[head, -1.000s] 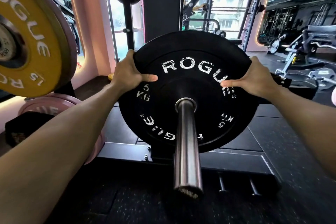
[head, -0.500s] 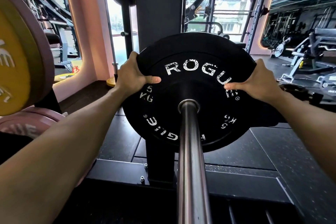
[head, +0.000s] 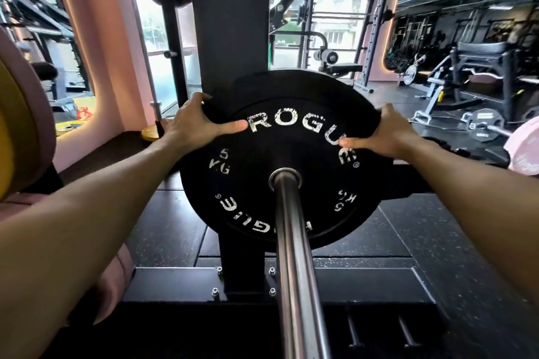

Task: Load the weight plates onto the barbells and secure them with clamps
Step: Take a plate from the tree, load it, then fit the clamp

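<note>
Plate (head: 280, 160) now further down sleeve (head: 294, 256) than a second ago; more bare steel shows in front, so loading step nearly done, clamp not yet on. Left hand (head: 192, 122) and right hand (head: 388, 132) grip plate's upper rim, thumbs across face. Plate black, worn white ROGUE and 5 KG lettering, upright on sleeve, before black rack post (head: 230, 23).
</note>
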